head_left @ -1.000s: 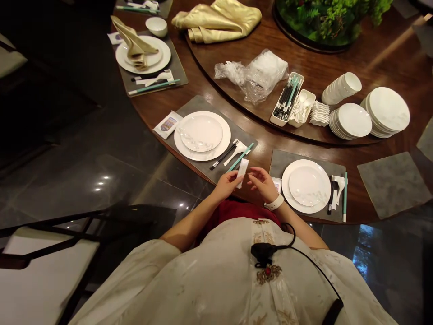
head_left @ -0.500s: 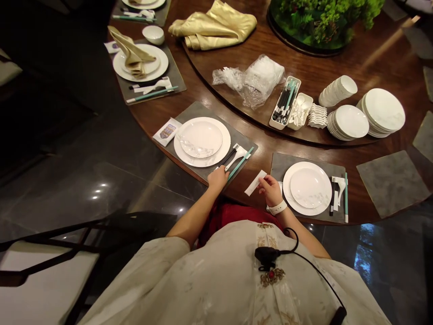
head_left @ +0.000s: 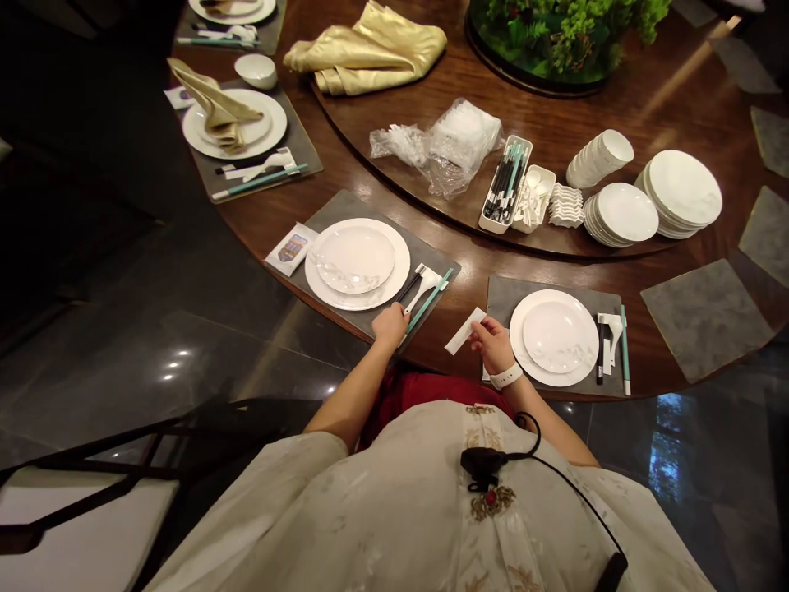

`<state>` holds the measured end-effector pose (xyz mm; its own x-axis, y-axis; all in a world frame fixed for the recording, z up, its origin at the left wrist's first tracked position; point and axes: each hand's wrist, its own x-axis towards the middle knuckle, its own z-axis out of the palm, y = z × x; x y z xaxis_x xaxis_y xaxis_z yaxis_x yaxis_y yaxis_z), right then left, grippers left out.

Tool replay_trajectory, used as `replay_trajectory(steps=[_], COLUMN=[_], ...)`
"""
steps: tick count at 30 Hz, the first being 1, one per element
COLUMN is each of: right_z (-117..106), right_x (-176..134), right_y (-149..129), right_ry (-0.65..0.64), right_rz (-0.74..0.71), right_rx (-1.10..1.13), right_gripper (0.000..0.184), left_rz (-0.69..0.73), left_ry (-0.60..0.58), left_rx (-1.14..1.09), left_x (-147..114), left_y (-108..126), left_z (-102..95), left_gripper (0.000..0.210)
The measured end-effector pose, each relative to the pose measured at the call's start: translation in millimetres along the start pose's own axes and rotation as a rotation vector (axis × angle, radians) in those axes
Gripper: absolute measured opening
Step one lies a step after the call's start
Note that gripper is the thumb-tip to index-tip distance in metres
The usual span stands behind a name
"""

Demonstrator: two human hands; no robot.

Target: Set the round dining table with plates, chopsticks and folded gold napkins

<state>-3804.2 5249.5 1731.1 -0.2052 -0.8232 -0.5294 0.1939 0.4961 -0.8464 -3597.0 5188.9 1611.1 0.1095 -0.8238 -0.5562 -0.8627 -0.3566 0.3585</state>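
Note:
My left hand point(head_left: 390, 326) is closed at the lower end of the black chopsticks point(head_left: 410, 284), with its fingertips partly hidden from view. Beside it, a white spoon point(head_left: 424, 288) and a teal pair of chopsticks point(head_left: 430, 298) lean on a white rest. My right hand point(head_left: 494, 344), wearing a white watch, pinches a slim white paper packet point(head_left: 464, 331) above the bare wood between two settings. Left of my left hand, a small plate point(head_left: 356, 259) is stacked on a larger plate point(head_left: 313, 284), on a grey placemat point(head_left: 345, 205). A printed white packet point(head_left: 291, 249) lies at that mat's left.
The right setting has stacked plates point(head_left: 560, 333), a spoon point(head_left: 614, 333) and teal chopsticks point(head_left: 625, 349). On the turntable are a chopstick box point(head_left: 505, 185), a spoon box point(head_left: 533, 199), stacked plates point(head_left: 681, 189), cups point(head_left: 600, 159), plastic bags point(head_left: 462, 144) and gold cloth point(head_left: 376, 49). A chair point(head_left: 86, 510) stands behind left.
The view has shifted slightly, so the table items sit a little further left. Both hands keep nearly the same pose, the right still pinching the paper packet.

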Motion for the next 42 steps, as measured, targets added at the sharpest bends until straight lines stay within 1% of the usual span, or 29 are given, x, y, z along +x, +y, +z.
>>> replay_trajectory(steps=[3,5,6,7,9,10,11,12,13,15,18,20,22,24,27,31,35,38,40,42], right_z=[2.9,5.5,7.0,8.6,12.7,15.0,17.6,20.3,22.9,27.5,31.0,30.7,29.1,27.2,24.8,21.5,15.3,9.3,4.7,-1.1], right_x=[0.1,0.6,1.0,1.5,2.9,3.7,4.6,5.5,6.2,7.3,7.9,7.9,7.9,7.9,7.4,5.8,12.5,37.1,65.8,101.6], right_y=[-1.5,-1.7,-1.3,-0.6,2.2,4.2,6.3,8.4,10.4,13.3,14.5,14.5,14.7,15.1,15.3,15.4,14.6,6.7,-5.0,-21.5], right_ry=[-0.001,0.000,0.003,0.009,0.026,0.034,0.042,0.047,0.048,0.039,0.011,0.004,0.008,0.014,0.016,0.018,0.012,0.019,0.062,0.137], right_rz=[0.016,0.024,0.026,0.026,0.023,0.020,0.018,0.018,0.023,0.045,0.095,0.129,0.158,0.171,0.176,0.179,0.177,0.147,0.131,0.137], right_rx=[0.017,0.018,0.014,0.008,-0.003,-0.008,-0.012,-0.016,-0.019,-0.018,-0.007,-0.001,0.007,0.021,0.040,0.057,0.063,0.057,0.067,0.107], right_gripper=[0.043,0.044,0.044,0.044,0.044,0.044,0.044,0.044,0.044,0.042,0.041,0.039,0.036,0.035,0.036,0.036,0.031,0.023,0.014,0.006], left_rz=[0.008,0.051,0.078,0.108,0.163,0.184,0.198,0.206,0.202,0.176,0.087,0.000,-0.076,-0.120,-0.147,-0.155,-0.129,-0.098,-0.067,-0.024], left_ry=[0.022,0.058,0.040,-0.020,-0.229,-0.331,-0.406,-0.442,-0.441,-0.384,-0.217,-0.075,0.047,0.104,0.111,0.102,0.095,0.093,0.100,0.113], left_rx=[-0.060,-0.228,-0.372,-0.547,-0.900,-1.035,-1.130,-1.190,-1.229,-1.284,-1.365,-1.365,-1.293,-1.207,-1.145,-1.090,-1.016,-0.869,-0.758,-0.686], left_x=[-4.7,-13.7,-20.3,-28.1,-46.0,-55.0,-63.1,-69.8,-74.6,-77.4,-64.6,-48.4,-31.1,-16.5,-3.3,4.3,9.7,11.7,10.8,8.2], left_y=[-1.1,-0.8,-0.1,1.1,4.4,6.2,7.8,8.8,9.1,6.5,-6.9,-20.5,-34.4,-45.5,-54.5,-57.8,-61.7,-66.7,-70.0,-72.5], left_z=[-5.2,-8.7,-10.0,-10.8,-10.6,-9.7,-8.3,-6.6,-4.7,-0.8,5.0,9.3,14.4,20.4,30.1,40.0,41.9,36.8,30.8,23.5], left_gripper=[0.032,0.032,0.033,0.035,0.044,0.048,0.052,0.055,0.055,0.053,0.052,0.049,0.043,0.035,0.028,0.021,0.025,0.030,0.030,0.030])
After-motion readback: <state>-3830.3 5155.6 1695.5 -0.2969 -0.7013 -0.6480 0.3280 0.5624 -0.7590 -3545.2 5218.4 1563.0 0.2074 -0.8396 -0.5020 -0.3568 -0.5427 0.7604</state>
